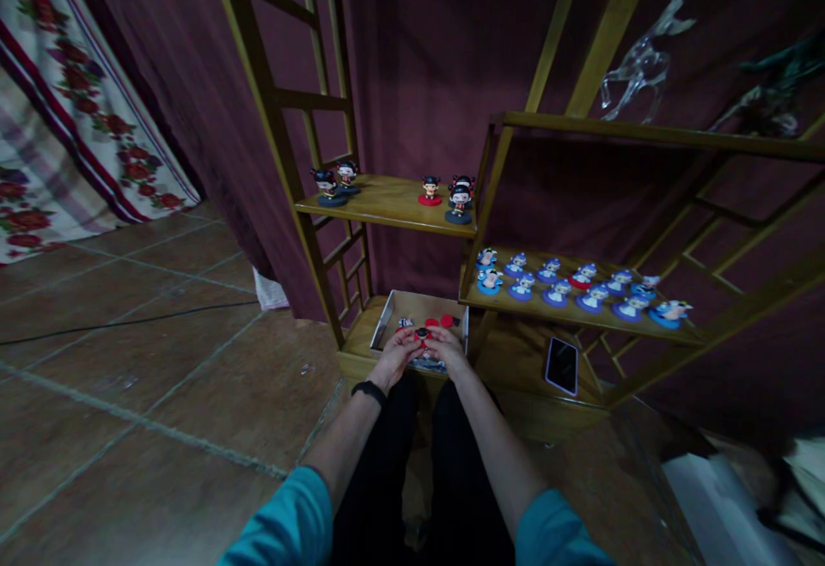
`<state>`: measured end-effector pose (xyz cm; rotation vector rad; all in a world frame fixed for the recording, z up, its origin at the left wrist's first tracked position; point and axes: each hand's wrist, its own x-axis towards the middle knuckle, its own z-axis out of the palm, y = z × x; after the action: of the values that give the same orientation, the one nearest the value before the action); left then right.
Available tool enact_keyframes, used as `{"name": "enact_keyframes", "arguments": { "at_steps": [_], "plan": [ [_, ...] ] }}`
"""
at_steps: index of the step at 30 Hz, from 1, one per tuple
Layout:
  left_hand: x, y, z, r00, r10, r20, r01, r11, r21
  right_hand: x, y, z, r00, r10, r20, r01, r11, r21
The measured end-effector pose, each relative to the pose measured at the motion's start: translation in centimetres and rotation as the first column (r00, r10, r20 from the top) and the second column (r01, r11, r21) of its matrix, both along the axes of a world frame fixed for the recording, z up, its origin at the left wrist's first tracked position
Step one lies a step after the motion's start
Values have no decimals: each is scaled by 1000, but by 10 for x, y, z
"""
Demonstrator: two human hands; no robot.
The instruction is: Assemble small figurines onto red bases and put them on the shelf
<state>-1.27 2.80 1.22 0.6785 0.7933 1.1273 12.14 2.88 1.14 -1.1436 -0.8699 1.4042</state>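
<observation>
Both my left hand [400, 349] and my right hand [446, 346] are closed around one small figurine [422, 333] with a black top and red parts. They hold it between the fingertips, above an open white box [418, 299]. Inside the box lie red round pieces [447, 321] and a small black-and-white figurine [405, 323]. My hands hide part of the box's contents and most of the held figurine.
Black-haired figurines [460, 198] stand on the upper wooden shelf [393, 199]. Several blue and purple figurines [557, 292] line the right shelf, with a phone [562, 366] below. A clear deer ornament [641, 68] stands higher up. Wooden posts [309, 265] flank the box.
</observation>
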Motion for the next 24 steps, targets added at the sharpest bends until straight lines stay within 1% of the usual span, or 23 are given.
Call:
{"name": "enact_keyframes", "arguments": {
  "at_steps": [4, 8, 11, 13, 19, 24],
  "plan": [
    [-2, 0, -1, 1000, -1, 27, 0, 999, 48, -2, 2, -2, 998, -18, 58, 11, 994, 108],
    [-3, 0, -3, 999, 12, 42, -15, 998, 68, -3, 4, -5, 995, -18, 96, -4, 975, 222],
    [-2, 0, -2, 999, 13, 51, -16, 998, 64, -3, 3, -6, 993, -24, 120, -8, 965, 263],
    [-2, -1, -2, 999, 9, 49, -11, 999, 45, -4, 2, -6, 990, -37, 136, 2, 968, 251],
    [0, 0, -2, 999, 23, 27, -22, 999, -23, -6, 0, -8, 988, -102, 115, 87, 988, 131],
    [-1, -3, 2, 999, 5, 38, -4, 1000, -26, -3, -1, -6, 998, -59, 34, 58, 998, 38]
  ]
}}
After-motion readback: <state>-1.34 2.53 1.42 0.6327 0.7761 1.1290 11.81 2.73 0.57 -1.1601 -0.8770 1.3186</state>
